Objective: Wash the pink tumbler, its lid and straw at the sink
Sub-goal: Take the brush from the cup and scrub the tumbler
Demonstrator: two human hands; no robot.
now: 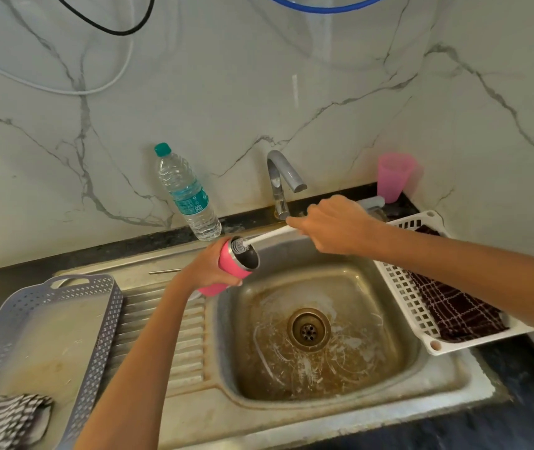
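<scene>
Pink tumbler (226, 263) sits tilted over the sink (454, 381) rim, left of the drain; my left hand (209, 271) wraps its body, right hand (330, 224) pinches the brush (259, 239) handle. Rigid steel, likely slick when wet; I'd grip mid-body.

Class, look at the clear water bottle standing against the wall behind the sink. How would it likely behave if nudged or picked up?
The water bottle is tall and narrow and leans toward the wall, so a nudge would probably tip it. It looks nearly full, so likely heavy for its size. Its thin ribbed plastic would probably give a little under a squeeze.
</scene>
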